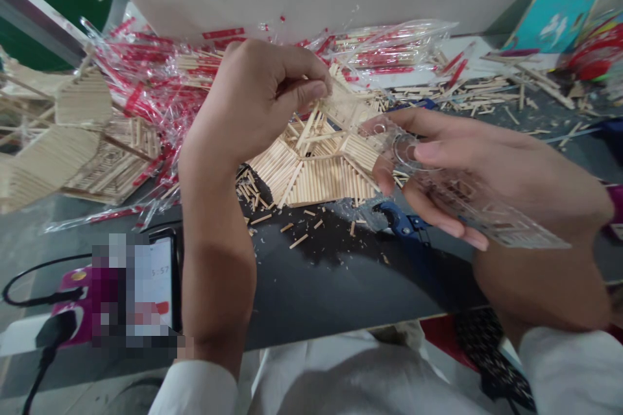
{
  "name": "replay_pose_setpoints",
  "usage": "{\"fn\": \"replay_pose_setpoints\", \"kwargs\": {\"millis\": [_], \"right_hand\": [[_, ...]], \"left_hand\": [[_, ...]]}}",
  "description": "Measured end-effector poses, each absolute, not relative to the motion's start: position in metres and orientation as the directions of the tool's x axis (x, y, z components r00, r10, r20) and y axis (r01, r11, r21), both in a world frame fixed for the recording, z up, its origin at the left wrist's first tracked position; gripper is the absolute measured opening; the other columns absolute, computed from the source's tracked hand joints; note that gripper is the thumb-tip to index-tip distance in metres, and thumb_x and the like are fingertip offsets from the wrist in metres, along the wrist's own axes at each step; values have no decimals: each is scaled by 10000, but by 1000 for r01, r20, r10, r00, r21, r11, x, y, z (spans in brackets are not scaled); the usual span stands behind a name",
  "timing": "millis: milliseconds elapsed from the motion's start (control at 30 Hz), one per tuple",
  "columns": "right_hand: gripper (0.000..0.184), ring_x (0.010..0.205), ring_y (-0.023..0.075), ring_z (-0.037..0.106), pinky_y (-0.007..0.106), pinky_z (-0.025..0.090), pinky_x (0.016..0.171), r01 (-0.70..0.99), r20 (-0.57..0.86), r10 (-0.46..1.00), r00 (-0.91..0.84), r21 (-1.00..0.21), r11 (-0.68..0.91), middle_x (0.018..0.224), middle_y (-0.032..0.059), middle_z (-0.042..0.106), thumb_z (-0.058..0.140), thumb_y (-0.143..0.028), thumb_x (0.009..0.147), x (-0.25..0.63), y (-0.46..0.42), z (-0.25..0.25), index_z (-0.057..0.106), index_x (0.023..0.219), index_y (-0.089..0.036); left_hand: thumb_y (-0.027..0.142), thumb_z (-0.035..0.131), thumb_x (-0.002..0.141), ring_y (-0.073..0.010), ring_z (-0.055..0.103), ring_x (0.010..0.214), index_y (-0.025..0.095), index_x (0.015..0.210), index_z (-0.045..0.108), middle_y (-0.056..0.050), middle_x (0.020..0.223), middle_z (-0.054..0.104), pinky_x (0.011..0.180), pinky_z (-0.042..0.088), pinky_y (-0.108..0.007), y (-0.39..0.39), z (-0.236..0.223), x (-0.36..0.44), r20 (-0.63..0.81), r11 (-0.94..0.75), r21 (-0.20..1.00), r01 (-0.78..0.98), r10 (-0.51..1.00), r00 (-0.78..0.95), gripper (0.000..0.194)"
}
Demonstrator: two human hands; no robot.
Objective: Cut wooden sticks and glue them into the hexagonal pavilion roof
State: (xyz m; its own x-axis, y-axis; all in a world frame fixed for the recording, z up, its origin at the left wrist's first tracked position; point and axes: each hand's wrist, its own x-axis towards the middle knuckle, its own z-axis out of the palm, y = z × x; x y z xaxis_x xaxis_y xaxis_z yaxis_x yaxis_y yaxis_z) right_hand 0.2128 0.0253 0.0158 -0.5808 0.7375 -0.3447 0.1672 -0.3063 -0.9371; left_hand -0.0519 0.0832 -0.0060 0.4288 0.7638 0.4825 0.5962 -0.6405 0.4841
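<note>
My left hand (257, 100) is closed in a pinch on the top edge of a wooden stick model (316, 168), a roof-like piece made of many glued sticks, held above the dark table (341, 285). My right hand (487, 175) grips a clear plastic ruler (467, 201) with cut-out shapes, its near end laid against the right side of the model. Short cut stick pieces (296, 237) lie scattered on the table beneath the model.
Blue-handled cutters (402, 220) lie under the right hand. Clear wrappers with red print (160, 87) and loose sticks (477, 94) pile up behind. More stick panels (82, 142) stand at the left. A phone (150, 279) and a plugged cable (43, 337) sit at the near left.
</note>
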Motion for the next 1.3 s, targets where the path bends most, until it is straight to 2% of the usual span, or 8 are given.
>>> {"fn": "replay_pose_setpoints", "kwargs": {"millis": [500,633,733,833,933,1067,1167,1300], "right_hand": [[312,411,86,593,207,466,272,202,-272,755,-597,-961,-187,960,-25,660,495,-255,1013,214,18,9,536,1321,-289],[515,484,78,599,194,488,365,232,-103,820,-563,-972,37,986,-12,680,614,-320,1000,224,3,15,448,1487,-320],[600,535,85,587,223,492,459,302,40,836,-547,-922,242,1033,8,713,695,-261,938,229,-13,17,476,1494,-310],[604,579,108,597,272,503,570,380,99,801,-590,-841,384,1080,25,736,675,-264,931,227,-30,5,461,1496,-272],[580,676,153,637,303,490,650,430,159,773,-615,-754,497,1124,69,742,638,-256,937,222,-49,-18,458,1486,-216],[528,813,204,675,334,512,743,431,188,756,-627,-725,538,1171,107,739,681,-340,967,234,-71,-45,535,1451,-191],[421,857,207,690,345,534,824,443,213,820,-531,-756,483,1119,81,756,731,-463,953,266,-66,-65,689,1287,-210],[309,807,210,689,338,526,809,772,155,978,-142,-601,207,1026,99,783,720,-298,935,320,-23,-105,754,1209,-158]], "left_hand": [[276,729,967,-147,619,687,155,951,830,-14,764,732,641,431,-319,83,-9,-57,487,-645,506,572,761,428,159],[259,790,925,-173,679,729,252,1017,840,-7,856,793,644,506,-349,71,-5,-56,552,-642,588,492,763,336,104],[396,647,1046,-137,691,663,212,1079,831,-40,807,777,556,507,-296,50,4,-55,563,-625,712,320,781,272,262],[542,541,1068,-164,741,633,167,1237,773,-93,833,791,462,535,-255,24,12,-53,418,-516,841,165,812,407,471],[440,765,949,-162,720,547,215,1272,731,-58,774,790,450,564,-225,-1,15,-46,122,-361,881,305,797,591,395],[406,680,1002,-186,773,673,217,1206,655,-57,855,791,517,619,-233,-38,5,-35,-111,-150,910,386,810,575,279],[432,658,1019,-187,785,706,200,1257,614,-72,912,796,517,603,-218,-67,-17,-32,-161,-41,941,337,819,550,335],[489,685,994,-230,812,784,181,1189,588,-120,989,812,512,596,-224,-90,-62,-36,-185,90,973,212,853,488,377]]}}
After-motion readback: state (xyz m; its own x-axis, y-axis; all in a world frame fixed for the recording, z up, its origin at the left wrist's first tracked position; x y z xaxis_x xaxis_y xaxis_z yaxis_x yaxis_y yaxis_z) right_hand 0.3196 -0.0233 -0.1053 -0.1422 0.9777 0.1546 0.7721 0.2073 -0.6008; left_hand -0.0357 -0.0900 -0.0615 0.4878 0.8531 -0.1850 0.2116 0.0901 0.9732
